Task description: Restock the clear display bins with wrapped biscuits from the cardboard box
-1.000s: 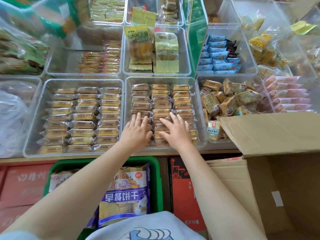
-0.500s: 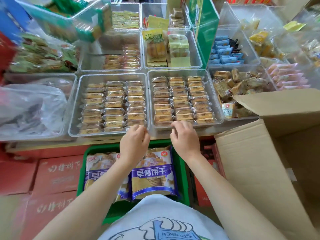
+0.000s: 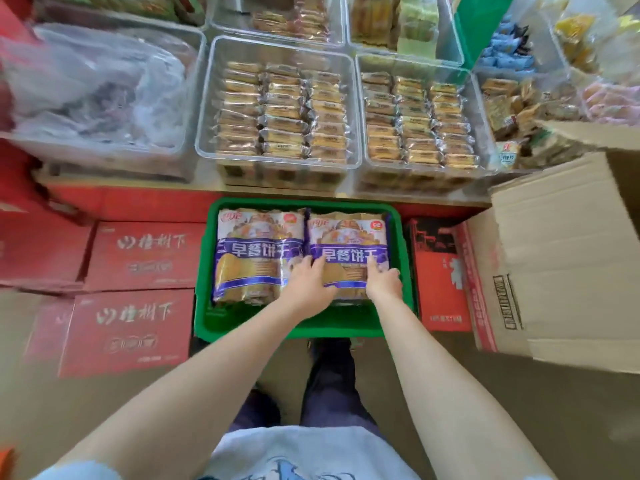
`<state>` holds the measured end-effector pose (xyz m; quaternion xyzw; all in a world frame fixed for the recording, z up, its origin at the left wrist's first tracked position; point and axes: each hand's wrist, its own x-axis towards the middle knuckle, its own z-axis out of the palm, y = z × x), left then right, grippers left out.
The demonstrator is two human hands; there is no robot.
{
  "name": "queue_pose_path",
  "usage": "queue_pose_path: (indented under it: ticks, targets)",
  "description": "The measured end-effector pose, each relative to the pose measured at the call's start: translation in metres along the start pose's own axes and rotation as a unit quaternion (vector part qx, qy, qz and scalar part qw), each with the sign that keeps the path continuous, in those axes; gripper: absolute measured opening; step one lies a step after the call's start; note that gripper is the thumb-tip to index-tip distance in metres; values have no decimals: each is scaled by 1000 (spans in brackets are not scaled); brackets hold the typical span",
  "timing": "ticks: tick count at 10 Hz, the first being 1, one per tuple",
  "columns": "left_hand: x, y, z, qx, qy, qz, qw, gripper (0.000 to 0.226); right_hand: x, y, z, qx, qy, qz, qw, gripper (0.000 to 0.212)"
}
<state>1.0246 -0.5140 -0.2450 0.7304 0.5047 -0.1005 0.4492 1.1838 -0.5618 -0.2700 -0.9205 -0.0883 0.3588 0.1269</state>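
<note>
Green crate [image 3: 405,258] below shelf edge; both hands' fingers [image 3: 317,266] flat on right biscuit bag [image 3: 346,251], gripping nothing.

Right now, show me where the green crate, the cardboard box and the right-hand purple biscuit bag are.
green crate [image 3: 221,317]: head view, bare near-left corner.
cardboard box [image 3: 554,258]: head view, its open flap.
right-hand purple biscuit bag [image 3: 346,233]: head view, its upper printed face.

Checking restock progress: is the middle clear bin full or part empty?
Full on top: the middle bin shows three rows of wrapped biscuits running front to back. Depth below cannot be told.
</note>
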Motion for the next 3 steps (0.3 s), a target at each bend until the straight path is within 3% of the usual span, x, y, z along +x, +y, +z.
queue_pose_path:
  ticks: [1,2,3]
  targets:
    - [-1,-2,-1,-6,-9,14,1000,85,-7,-5,-1,27,26,-16,999,75]
    - [-13,-1,-15,-30,-2,27,999,77,-7,3,-7,-16,11,-11,1000,73]
    - [-46,-3,-39,-86,40,53,994,53,-32,14,-31,-34,20,-44,998,69]
